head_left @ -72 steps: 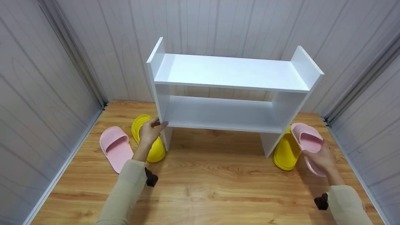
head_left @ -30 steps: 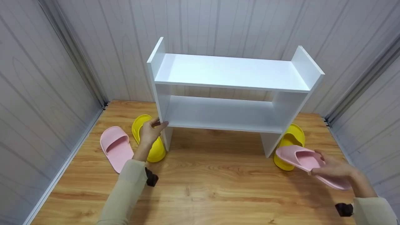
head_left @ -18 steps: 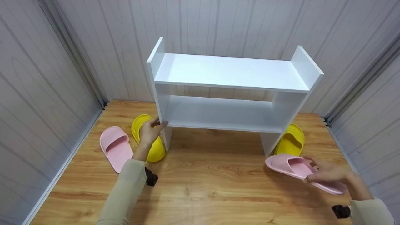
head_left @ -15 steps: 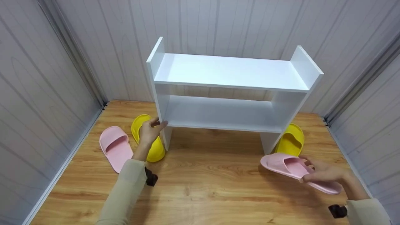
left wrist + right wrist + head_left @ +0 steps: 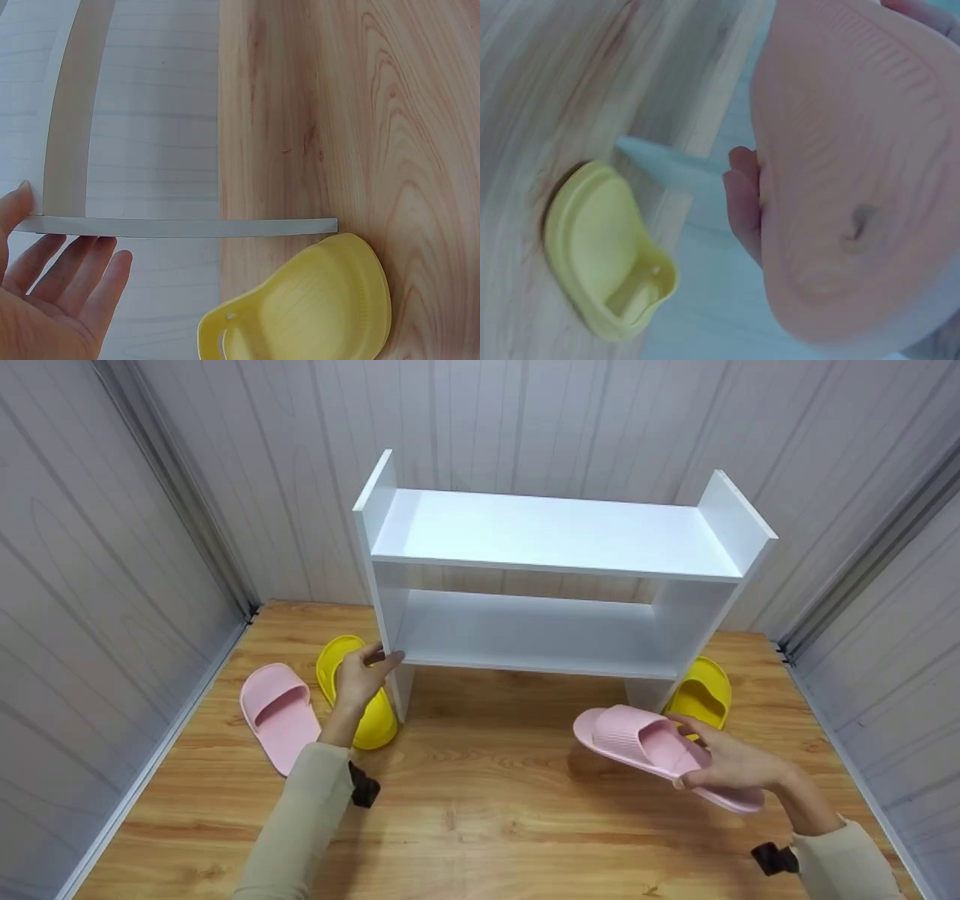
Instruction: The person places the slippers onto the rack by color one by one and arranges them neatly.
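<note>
Slipper (image 5: 622,733), pink, hangs above the floor (image 5: 480,817), gripped near its heel between the thumb and fingers of the right hand (image 5: 731,761). Compared with a second ago, it is further left: its toe is now past the yellow slipper (image 5: 706,684) and, in the head view, hides the foot of the right side of the white rack (image 5: 536,536). That suggests a carry midway, with the pink one in front of the rack and on neither shelf. The left hand (image 5: 360,679) stays put, pinching the rack's left side by the lower shelf. The toe points to the person's left and slightly up the head view; the long axis slants down to the heel at right, sole underneath
</note>
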{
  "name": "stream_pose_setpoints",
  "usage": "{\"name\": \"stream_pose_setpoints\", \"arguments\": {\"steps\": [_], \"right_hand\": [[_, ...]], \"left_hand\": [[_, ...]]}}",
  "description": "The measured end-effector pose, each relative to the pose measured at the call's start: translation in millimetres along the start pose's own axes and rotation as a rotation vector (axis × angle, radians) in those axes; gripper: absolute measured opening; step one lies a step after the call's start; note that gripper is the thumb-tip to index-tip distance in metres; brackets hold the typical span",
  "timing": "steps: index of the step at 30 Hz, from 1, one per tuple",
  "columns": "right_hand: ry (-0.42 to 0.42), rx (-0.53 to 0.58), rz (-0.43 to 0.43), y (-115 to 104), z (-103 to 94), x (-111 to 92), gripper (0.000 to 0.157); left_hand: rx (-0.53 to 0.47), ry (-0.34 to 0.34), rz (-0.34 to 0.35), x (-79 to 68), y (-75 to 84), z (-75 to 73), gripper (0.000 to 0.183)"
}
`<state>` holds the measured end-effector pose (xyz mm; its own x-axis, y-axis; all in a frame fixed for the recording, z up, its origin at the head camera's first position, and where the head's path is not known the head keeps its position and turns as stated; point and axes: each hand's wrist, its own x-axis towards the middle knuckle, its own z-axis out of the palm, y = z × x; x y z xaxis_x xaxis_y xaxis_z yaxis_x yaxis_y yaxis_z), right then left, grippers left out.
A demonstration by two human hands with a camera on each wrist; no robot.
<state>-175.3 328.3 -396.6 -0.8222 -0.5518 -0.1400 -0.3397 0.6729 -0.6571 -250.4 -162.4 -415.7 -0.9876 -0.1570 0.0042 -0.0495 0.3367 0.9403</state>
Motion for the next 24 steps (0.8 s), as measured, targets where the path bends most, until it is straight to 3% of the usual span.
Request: {"name": "stream_pose_setpoints", "arguments": {"steps": [5,11,24], "right_hand": [[0.068,-0.036,-0.074,-14,-1.3,6,0.086],[0.124,-0.126,-0.089,-31,-3.5,13,0.089],[0.172,-0.136,-0.156,-71,-21.1,28,0.093]], "left_hand": [[-0.016,-0.012,-0.019,0.5,0.8,-0.5,0.049],[-0.017,-0.018,-0.020,1.2,0.5,0.0,0.049],[0.002,0.012,0.000,0.0,0.0,0.5,0.050]]}}
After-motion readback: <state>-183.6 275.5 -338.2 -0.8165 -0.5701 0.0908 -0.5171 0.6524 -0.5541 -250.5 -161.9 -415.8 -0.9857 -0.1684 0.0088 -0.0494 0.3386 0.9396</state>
